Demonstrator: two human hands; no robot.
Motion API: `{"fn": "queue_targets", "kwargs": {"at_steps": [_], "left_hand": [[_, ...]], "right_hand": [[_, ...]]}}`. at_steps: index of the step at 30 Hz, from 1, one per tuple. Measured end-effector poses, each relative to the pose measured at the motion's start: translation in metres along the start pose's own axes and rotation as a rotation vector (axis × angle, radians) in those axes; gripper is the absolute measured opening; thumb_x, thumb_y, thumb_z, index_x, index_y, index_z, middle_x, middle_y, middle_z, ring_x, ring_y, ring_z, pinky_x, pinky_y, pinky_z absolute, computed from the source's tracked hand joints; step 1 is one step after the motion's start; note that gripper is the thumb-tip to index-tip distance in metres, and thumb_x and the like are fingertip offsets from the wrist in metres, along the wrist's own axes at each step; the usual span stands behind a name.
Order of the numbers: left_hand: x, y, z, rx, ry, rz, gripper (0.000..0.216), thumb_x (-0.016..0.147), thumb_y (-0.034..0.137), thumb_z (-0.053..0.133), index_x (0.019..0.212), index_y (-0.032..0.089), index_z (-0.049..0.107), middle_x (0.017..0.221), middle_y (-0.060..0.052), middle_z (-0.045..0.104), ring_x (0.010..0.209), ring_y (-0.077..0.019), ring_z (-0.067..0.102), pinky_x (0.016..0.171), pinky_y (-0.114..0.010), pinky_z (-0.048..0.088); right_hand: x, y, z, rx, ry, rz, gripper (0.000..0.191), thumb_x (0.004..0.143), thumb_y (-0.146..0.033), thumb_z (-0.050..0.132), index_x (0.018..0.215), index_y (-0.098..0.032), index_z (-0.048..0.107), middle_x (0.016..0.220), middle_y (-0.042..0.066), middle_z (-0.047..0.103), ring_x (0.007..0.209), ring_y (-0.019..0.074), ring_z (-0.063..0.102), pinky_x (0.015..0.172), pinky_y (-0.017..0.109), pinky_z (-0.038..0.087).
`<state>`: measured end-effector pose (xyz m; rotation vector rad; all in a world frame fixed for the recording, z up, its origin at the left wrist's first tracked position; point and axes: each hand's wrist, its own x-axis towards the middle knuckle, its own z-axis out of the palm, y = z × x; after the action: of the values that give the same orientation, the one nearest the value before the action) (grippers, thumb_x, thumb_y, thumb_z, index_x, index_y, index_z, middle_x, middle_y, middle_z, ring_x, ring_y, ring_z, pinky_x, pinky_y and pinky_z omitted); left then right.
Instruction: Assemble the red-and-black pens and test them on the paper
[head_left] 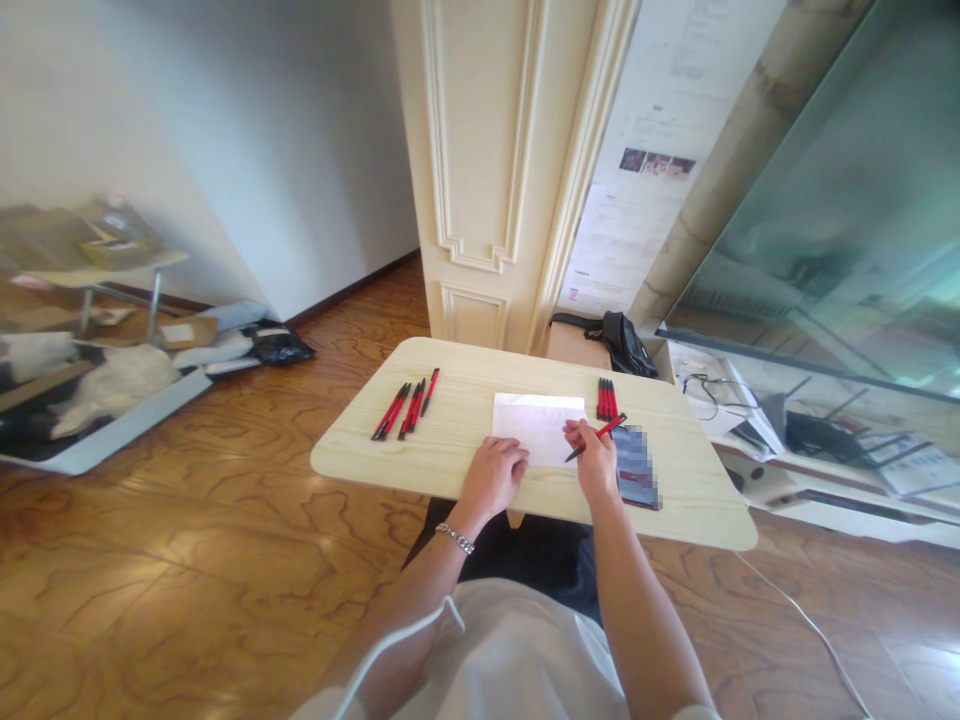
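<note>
My right hand (pixel 595 458) grips a red pen (pixel 607 426) with black ends, its dark tip slanting down to the left over a white sheet of paper (pixel 538 425). Across the lower left part of that sheet rests my left hand (pixel 496 468), open and palm down, with nothing visible in it. Faint marks show on the paper. Several red and black pens (pixel 411 406) lie loosely at the left of the table. A tight row of similar pens (pixel 606 398) lies beyond my right hand. Just right of that hand is a dark, flat item (pixel 636 468), partly pixelated.
The pale wood table (pixel 697 490) has rounded corners. A black bag (pixel 626 340) sits behind it on the right, near a large glass screen (pixel 840 220). A white cable (pixel 810 625) trails over the floor. Boxes and bags (pixel 97 390) crowd the left.
</note>
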<state>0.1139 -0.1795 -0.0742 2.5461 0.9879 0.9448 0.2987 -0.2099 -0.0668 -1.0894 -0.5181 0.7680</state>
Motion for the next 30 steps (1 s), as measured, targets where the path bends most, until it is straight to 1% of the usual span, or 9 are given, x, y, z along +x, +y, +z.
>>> {"fn": "queue_targets", "kwargs": {"at_steps": [2, 5, 8, 11, 15, 20, 23, 25, 30], "left_hand": [[0.0, -0.001, 0.0, 0.002, -0.001, 0.003, 0.02, 0.086, 0.019, 0.055, 0.096, 0.024, 0.071, 0.105, -0.006, 0.066, 0.098, -0.0226, 0.056, 0.092, -0.042, 0.044], [0.001, -0.001, 0.0, -0.005, -0.001, -0.001, 0.02, 0.086, 0.019, 0.055, 0.097, 0.024, 0.071, 0.104, -0.006, 0.067, 0.098, -0.0226, 0.056, 0.092, -0.041, 0.044], [0.001, 0.0, -0.001, -0.005, -0.017, -0.007, 0.02, 0.086, 0.018, 0.055, 0.097, 0.023, 0.071, 0.104, -0.006, 0.067, 0.098, -0.022, 0.057, 0.092, -0.04, 0.043], [0.001, 0.0, -0.002, 0.006, -0.037, -0.011, 0.021, 0.086, 0.018, 0.054, 0.099, 0.024, 0.071, 0.106, -0.006, 0.066, 0.1, -0.0215, 0.057, 0.094, -0.04, 0.042], [0.001, -0.001, 0.0, 0.006, -0.046, -0.012, 0.022, 0.086, 0.018, 0.054, 0.099, 0.023, 0.071, 0.107, -0.006, 0.066, 0.101, -0.0217, 0.057, 0.095, -0.04, 0.042], [0.003, -0.003, 0.0, -0.009, -0.053, -0.01, 0.022, 0.083, 0.016, 0.057, 0.097, 0.024, 0.072, 0.105, -0.006, 0.067, 0.101, -0.022, 0.058, 0.095, -0.04, 0.042], [0.007, -0.002, -0.003, -0.063, -0.079, -0.006, 0.02, 0.081, 0.015, 0.059, 0.091, 0.024, 0.073, 0.101, -0.006, 0.069, 0.101, -0.0225, 0.059, 0.095, -0.04, 0.041], [0.009, 0.002, -0.005, -0.148, -0.075, -0.029, 0.018, 0.081, 0.018, 0.059, 0.091, 0.023, 0.073, 0.099, -0.006, 0.07, 0.1, -0.0227, 0.059, 0.096, -0.04, 0.041], [0.012, 0.024, -0.001, -0.687, -0.086, -0.303, 0.037, 0.081, 0.038, 0.063, 0.112, 0.021, 0.067, 0.098, -0.007, 0.071, 0.079, -0.0185, 0.063, 0.075, -0.032, 0.049]], "right_hand": [[-0.001, -0.008, 0.001, 0.155, -0.028, 0.014, 0.021, 0.068, -0.033, 0.074, 0.07, -0.017, 0.062, 0.084, 0.005, 0.068, 0.066, 0.0107, 0.06, 0.052, 0.021, 0.044], [-0.002, -0.02, 0.001, 0.328, -0.096, 0.102, 0.027, 0.07, -0.04, 0.074, 0.083, -0.02, 0.061, 0.065, -0.003, 0.059, 0.045, 0.0047, 0.044, 0.039, 0.018, 0.032], [0.001, -0.029, -0.004, 0.44, -0.141, 0.251, 0.046, 0.075, -0.066, 0.056, 0.069, -0.02, 0.054, 0.048, -0.008, 0.04, 0.037, 0.0056, 0.031, 0.036, 0.02, 0.027], [0.005, -0.031, -0.012, 0.492, -0.141, 0.321, 0.058, 0.075, -0.075, 0.043, 0.055, -0.021, 0.042, 0.042, -0.008, 0.029, 0.036, 0.0071, 0.027, 0.037, 0.022, 0.027], [0.009, -0.032, -0.015, 0.52, -0.128, 0.327, 0.057, 0.076, -0.074, 0.042, 0.055, -0.021, 0.043, 0.042, -0.008, 0.026, 0.037, 0.0071, 0.024, 0.036, 0.021, 0.024], [0.01, -0.041, -0.01, 0.524, -0.12, 0.203, 0.043, 0.079, -0.067, 0.051, 0.085, -0.024, 0.058, 0.046, -0.01, 0.03, 0.037, 0.0059, 0.03, 0.04, 0.019, 0.029], [0.009, -0.046, -0.009, 0.514, -0.1, 0.109, 0.028, 0.083, -0.052, 0.059, 0.093, -0.026, 0.057, 0.057, -0.008, 0.049, 0.049, 0.0067, 0.049, 0.052, 0.021, 0.044], [0.006, -0.048, -0.008, 0.508, -0.081, 0.07, 0.02, 0.083, -0.043, 0.062, 0.092, -0.026, 0.057, 0.075, -0.004, 0.063, 0.068, 0.0099, 0.061, 0.067, 0.027, 0.05], [-0.014, -0.042, -0.001, 0.555, -0.107, 0.081, 0.011, 0.083, -0.033, 0.063, 0.085, -0.023, 0.058, 0.11, 0.003, 0.067, 0.109, 0.0182, 0.06, 0.092, 0.038, 0.048]]}}
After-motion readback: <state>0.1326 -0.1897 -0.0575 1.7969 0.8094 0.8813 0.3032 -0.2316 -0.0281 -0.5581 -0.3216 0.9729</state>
